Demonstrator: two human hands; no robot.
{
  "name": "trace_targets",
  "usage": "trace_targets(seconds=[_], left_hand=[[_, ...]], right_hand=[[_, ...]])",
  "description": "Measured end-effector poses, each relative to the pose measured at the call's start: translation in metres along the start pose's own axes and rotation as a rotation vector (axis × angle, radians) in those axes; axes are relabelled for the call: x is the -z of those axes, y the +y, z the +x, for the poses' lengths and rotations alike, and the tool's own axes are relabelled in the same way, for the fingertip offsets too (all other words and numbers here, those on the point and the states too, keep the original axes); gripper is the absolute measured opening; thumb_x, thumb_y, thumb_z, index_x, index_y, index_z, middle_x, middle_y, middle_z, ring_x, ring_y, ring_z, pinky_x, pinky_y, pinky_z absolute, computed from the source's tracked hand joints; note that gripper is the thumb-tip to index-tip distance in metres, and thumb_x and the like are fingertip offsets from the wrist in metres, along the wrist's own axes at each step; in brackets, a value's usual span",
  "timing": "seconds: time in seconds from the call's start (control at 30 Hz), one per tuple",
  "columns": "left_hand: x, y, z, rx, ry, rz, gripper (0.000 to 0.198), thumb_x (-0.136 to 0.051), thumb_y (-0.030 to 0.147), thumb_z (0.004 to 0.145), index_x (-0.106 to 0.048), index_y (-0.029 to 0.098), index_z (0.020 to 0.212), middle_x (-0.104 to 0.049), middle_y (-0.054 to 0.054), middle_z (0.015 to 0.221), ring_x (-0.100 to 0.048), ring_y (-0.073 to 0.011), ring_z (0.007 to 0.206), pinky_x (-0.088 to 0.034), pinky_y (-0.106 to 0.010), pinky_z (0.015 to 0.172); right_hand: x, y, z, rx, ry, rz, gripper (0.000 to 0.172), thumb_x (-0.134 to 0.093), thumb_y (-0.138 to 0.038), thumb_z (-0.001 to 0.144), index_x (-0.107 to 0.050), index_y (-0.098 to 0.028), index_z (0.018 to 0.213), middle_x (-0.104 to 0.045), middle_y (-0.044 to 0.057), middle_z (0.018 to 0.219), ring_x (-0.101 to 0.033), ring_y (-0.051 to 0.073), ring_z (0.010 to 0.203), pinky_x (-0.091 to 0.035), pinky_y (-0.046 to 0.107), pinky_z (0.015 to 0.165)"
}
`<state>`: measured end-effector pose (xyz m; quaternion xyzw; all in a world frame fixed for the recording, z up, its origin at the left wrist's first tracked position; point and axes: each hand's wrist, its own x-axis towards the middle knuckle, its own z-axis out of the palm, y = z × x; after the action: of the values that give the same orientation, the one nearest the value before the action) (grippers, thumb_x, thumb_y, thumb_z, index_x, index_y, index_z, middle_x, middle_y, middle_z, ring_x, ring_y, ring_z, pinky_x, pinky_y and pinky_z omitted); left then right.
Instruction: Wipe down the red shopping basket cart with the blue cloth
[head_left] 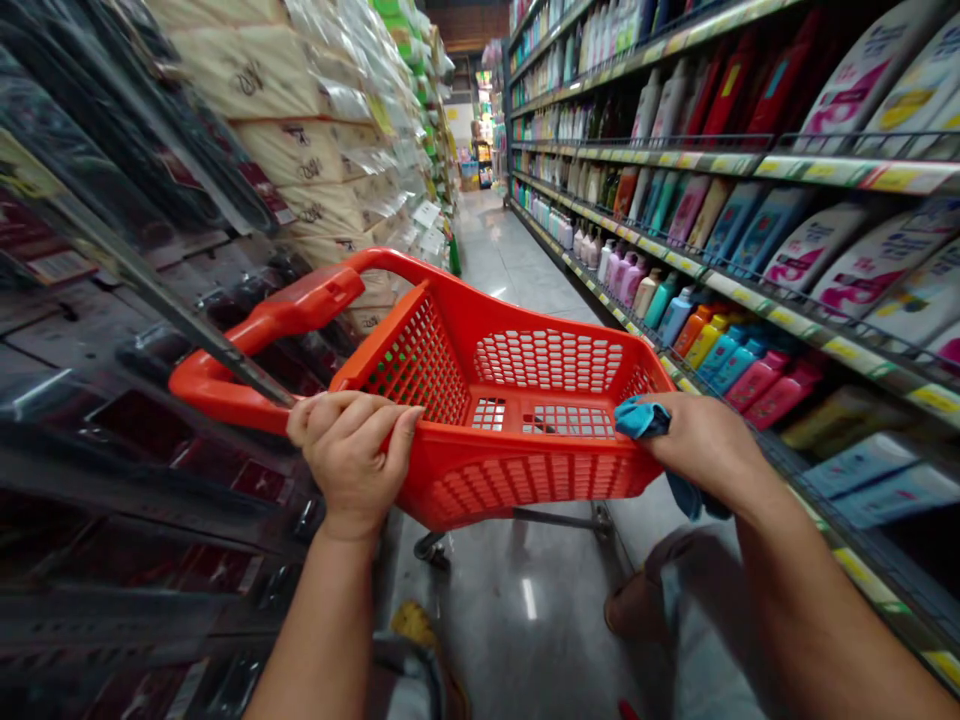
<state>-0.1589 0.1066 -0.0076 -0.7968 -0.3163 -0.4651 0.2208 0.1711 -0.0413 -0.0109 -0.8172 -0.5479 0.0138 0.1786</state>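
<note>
A red basket [525,475] on a wheeled frame filled the middle of the frame, its open latticed walls and floor holding nothing that could be seen. The left hand [351,455] sat at the basket's near left corner, just below centre-left of the frame, fingers curled shut over the rim where the red handle [300,305] joined it. From there the handle looped away to the left and up toward the centre.

The right hand [705,445] lay on the near right corner of the same rim, to the right of centre, closed around a blue cloth [640,418]. One end of the cloth stuck out from the fist over the rim and another hung below the wrist. The basket thus stood directly ahead of both hands and between them, touching each at a near corner, with both forearms running down to the lower edge of the frame.

Under the basket a dark wheel [431,548] rested on the glossy grey floor [517,270], which ran up the aisle toward the top centre. Shelves of coloured bottles [675,310] filled the right side. Stacked pale packs [300,150] rose in the upper left, and dark wrapped packages [112,450], blurred, occupied the left edge.
</note>
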Motion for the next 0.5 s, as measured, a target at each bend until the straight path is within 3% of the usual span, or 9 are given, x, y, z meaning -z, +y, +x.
trace_targets(seconds=[0.07, 0.13, 0.23, 0.33, 0.5], left_hand=[[-0.005, -0.005, -0.003, 0.063, -0.011, -0.032, 0.018, -0.064, 0.032, 0.093, -0.069, 0.025, 0.078, -0.073, -0.002, 0.081, -0.062, -0.0235, 0.1, -0.028, -0.05, 0.114], [-0.013, -0.005, -0.008, 0.141, -0.03, -0.085, 0.019, -0.056, 0.034, 0.097, -0.073, 0.025, 0.094, -0.073, -0.008, 0.115, -0.053, -0.0278, 0.13, -0.017, -0.056, 0.122], [-0.029, 0.0, -0.018, 0.253, -0.091, -0.152, 0.037, -0.046, 0.036, 0.101, -0.062, 0.023, 0.132, -0.035, -0.014, 0.163, -0.014, -0.0319, 0.157, -0.01, -0.06, 0.125], [-0.04, 0.005, -0.028, 0.316, -0.131, -0.219, 0.048, -0.043, 0.036, 0.101, -0.048, 0.022, 0.147, -0.015, -0.015, 0.17, 0.001, -0.031, 0.159, -0.007, -0.06, 0.126], [-0.041, 0.009, -0.034, 0.342, -0.162, -0.323, 0.057, -0.051, 0.036, 0.098, -0.039, 0.024, 0.153, -0.012, -0.014, 0.171, -0.001, -0.0297, 0.159, -0.007, -0.058, 0.127]], right_hand=[[0.001, -0.012, -0.009, 0.032, -0.066, -0.02, 0.015, -0.058, -0.026, 0.08, -0.073, -0.026, 0.082, -0.074, 0.003, 0.083, -0.065, 0.021, 0.074, -0.034, 0.028, 0.061], [-0.002, -0.026, -0.019, 0.056, -0.108, -0.006, 0.018, -0.056, -0.024, 0.082, -0.073, -0.026, 0.09, -0.075, 0.004, 0.094, -0.068, 0.022, 0.085, -0.038, 0.028, 0.066], [-0.008, -0.051, -0.038, 0.123, -0.189, 0.087, 0.021, -0.057, -0.022, 0.082, -0.071, -0.024, 0.097, -0.074, 0.006, 0.101, -0.067, 0.022, 0.095, -0.041, 0.028, 0.075], [-0.01, -0.076, -0.056, 0.219, -0.265, 0.165, 0.02, -0.057, -0.019, 0.08, -0.067, -0.021, 0.097, -0.071, 0.007, 0.104, -0.066, 0.022, 0.098, -0.041, 0.029, 0.079], [-0.012, -0.102, -0.075, 0.321, -0.354, 0.28, 0.019, -0.055, -0.013, 0.078, -0.061, -0.021, 0.093, -0.069, 0.006, 0.101, -0.063, 0.022, 0.093, -0.04, 0.031, 0.077]])
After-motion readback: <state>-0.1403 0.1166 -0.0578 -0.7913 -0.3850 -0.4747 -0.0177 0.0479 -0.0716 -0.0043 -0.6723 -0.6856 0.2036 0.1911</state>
